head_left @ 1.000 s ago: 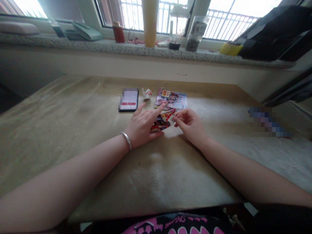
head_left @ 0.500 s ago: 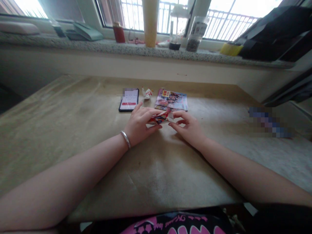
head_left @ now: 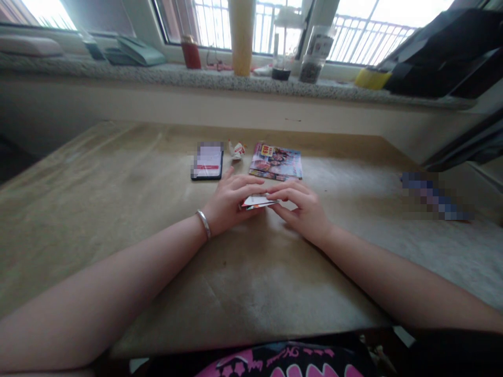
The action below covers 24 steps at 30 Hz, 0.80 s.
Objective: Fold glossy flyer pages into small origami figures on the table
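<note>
My left hand [head_left: 231,201] and my right hand [head_left: 304,207] meet at the middle of the table [head_left: 118,209], both pinching a small folded piece of colourful paper [head_left: 256,201] between them. The paper lies low over the tabletop, its white side up. A silver bangle sits on my left wrist. Just beyond the hands lies a stack of colourful printed sheets [head_left: 277,161]. A small folded paper figure [head_left: 237,150] rests beside a phone [head_left: 207,161] to the left of the stack.
A stone windowsill [head_left: 220,78] runs along the back with a red jar [head_left: 191,52], a tall yellow cylinder [head_left: 241,36], a glass jar [head_left: 314,55] and a black case [head_left: 444,57]. A blurred object [head_left: 434,196] lies at the table's right.
The paper lay open under my left fingers; it has been folded over, white side up. Both hands have closed together on it.
</note>
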Each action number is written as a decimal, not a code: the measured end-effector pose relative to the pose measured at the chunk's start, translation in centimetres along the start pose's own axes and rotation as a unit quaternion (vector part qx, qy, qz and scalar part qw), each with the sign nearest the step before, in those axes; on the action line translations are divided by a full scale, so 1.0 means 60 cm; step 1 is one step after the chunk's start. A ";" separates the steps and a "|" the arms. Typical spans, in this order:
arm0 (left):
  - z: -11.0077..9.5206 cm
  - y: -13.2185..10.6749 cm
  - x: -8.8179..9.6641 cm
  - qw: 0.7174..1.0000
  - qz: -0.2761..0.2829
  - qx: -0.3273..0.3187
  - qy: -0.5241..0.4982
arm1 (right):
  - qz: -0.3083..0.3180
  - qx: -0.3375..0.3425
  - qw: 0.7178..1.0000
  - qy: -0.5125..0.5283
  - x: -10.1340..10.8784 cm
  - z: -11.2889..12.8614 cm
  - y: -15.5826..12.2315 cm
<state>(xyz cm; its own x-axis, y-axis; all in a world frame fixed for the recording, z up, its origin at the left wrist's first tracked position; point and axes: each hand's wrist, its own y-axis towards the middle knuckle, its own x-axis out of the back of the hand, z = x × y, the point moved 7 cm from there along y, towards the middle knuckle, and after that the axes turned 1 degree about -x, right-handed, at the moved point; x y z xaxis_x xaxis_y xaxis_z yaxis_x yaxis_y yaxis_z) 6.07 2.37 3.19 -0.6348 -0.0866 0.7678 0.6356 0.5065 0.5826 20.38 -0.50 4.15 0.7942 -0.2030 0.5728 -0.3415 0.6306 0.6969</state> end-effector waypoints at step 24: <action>-0.012 -0.005 0.029 0.985 -0.135 0.031 -0.101 | -0.042 -0.033 0.998 -0.040 0.010 -0.005 -0.004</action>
<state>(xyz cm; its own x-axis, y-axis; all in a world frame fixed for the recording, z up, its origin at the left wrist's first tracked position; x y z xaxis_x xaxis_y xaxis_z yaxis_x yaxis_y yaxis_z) 5.09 1.46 4.51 -0.8559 -0.0562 0.5141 0.4069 0.5402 0.7366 21.05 -0.54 4.20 0.7752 -0.3138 0.5483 -0.2406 0.6558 0.7155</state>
